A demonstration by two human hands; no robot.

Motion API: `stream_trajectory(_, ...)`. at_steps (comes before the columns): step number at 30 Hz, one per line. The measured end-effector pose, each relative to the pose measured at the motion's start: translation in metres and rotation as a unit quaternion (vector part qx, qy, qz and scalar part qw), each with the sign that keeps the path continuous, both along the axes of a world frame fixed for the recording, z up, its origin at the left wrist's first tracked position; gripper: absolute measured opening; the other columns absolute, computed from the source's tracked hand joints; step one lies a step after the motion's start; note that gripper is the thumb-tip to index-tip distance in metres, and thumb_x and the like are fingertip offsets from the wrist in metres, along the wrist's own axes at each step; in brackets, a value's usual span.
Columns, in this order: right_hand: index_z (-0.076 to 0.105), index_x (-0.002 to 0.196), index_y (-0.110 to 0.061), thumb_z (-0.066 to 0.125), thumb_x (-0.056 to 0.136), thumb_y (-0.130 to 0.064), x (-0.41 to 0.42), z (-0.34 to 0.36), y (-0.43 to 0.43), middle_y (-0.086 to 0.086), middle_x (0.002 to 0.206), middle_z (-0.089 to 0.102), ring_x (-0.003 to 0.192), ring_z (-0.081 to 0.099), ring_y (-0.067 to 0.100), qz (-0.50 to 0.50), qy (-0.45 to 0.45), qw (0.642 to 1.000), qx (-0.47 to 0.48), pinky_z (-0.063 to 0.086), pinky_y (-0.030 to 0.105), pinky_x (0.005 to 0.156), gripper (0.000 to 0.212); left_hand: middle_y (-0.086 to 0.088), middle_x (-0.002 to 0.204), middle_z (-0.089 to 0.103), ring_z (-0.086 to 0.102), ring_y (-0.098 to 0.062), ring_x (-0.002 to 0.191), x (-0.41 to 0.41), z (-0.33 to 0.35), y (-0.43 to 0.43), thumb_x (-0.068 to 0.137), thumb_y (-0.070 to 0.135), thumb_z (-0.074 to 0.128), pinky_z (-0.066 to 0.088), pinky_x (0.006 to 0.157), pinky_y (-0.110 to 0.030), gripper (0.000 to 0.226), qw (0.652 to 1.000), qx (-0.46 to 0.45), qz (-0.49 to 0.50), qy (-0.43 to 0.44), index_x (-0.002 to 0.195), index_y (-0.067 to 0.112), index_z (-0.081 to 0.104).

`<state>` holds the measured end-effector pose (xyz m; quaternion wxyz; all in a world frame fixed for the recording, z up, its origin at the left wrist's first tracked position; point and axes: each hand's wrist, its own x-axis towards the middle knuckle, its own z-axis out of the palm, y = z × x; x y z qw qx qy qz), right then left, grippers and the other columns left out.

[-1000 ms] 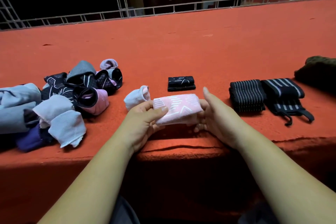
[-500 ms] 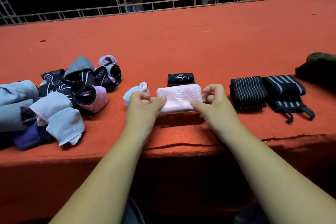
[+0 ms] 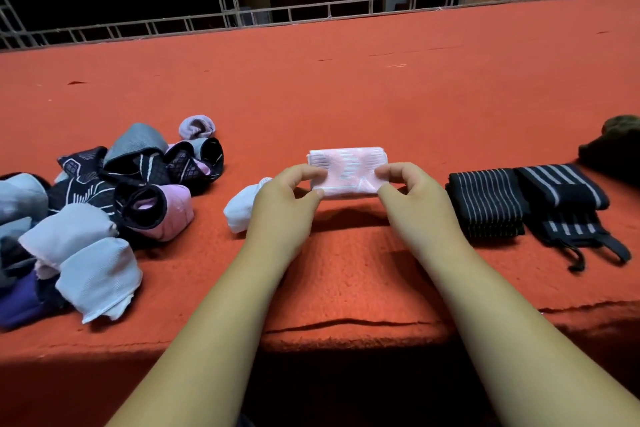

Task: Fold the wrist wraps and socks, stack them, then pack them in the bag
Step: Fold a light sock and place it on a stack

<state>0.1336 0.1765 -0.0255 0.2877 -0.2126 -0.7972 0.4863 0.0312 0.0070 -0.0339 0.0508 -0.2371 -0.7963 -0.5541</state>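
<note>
A folded pink sock with white marks sits at the middle of the red carpeted surface. My left hand pinches its left end and my right hand pinches its right end. The folded black sock seen earlier is hidden behind or under the pink one. A small white sock lies just left of my left hand. A pile of unfolded socks in black, pink, grey and white lies at the left. Two folded black striped wrist wraps lie side by side at the right.
The red carpeted surface has a front edge close to me, with a drop below. A dark green bag or cloth sits at the far right edge. A metal truss railing runs along the back.
Both hands carried the folded pink sock away from me, from the front edge to where the folded black sock lay, which it now covers. My fingers have curled onto its ends.
</note>
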Motion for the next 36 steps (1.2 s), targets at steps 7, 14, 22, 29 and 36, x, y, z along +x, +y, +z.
stream_trajectory(7,0.065,0.142,-0.03,0.056,0.094,-0.005,-0.042,0.013,0.019,-0.016,0.138,0.064,0.114,0.062,0.006,0.037,0.018,0.999,-0.016,0.045,0.02,0.096,0.055,0.012,0.134,0.069,0.068,-0.014,0.119,-0.039,0.02,0.037,0.088,-0.014,0.054,0.05,0.109,-0.031,0.054,0.999,-0.01,0.008,0.038,0.126,0.019,0.076)
stream_trajectory(14,0.055,0.153,-0.02,0.051,0.092,0.005,-0.079,-0.014,0.036,-0.011,0.156,0.047,0.143,0.044,0.004,0.065,-0.013,0.998,-0.002,0.03,0.015,0.117,0.065,0.013,0.147,0.059,0.054,-0.007,0.136,-0.067,-0.004,0.063,0.086,-0.012,0.049,0.039,0.119,-0.027,0.061,0.998,-0.055,0.015,0.038,0.137,0.014,0.07)
stream_trajectory(22,0.047,0.16,-0.021,0.049,0.095,-0.003,-0.084,-0.037,0.036,-0.007,0.171,0.031,0.153,0.036,0.011,0.078,-0.117,0.987,0.072,0.022,0.019,0.121,0.067,-0.006,0.167,0.037,0.038,-0.035,0.146,-0.075,-0.035,0.071,0.097,0.009,0.05,0.024,0.12,-0.031,0.067,0.964,-0.265,0.006,0.014,0.162,0.022,0.043)
stream_trajectory(29,0.061,0.145,-0.019,0.052,0.096,-0.004,-0.071,-0.033,0.03,0.002,0.151,0.048,0.139,0.049,0.014,0.037,-0.077,0.995,0.058,0.025,0.009,0.103,0.053,-0.013,0.16,0.039,0.043,-0.035,0.145,-0.057,-0.028,0.062,0.094,0.008,0.055,0.032,0.122,-0.038,0.062,0.971,-0.239,0.012,0.022,0.155,0.013,0.046)
stream_trajectory(36,0.07,0.125,-0.023,0.055,0.095,-0.006,-0.044,-0.026,0.01,-0.004,0.125,0.05,0.098,0.056,0.006,0.053,-0.056,0.994,0.074,0.035,0.011,0.082,0.038,-0.01,0.141,0.053,0.059,-0.027,0.121,-0.011,0.004,0.04,0.094,0.005,0.059,0.039,0.102,-0.03,0.032,0.966,-0.223,-0.008,0.128,0.126,0.006,0.065)
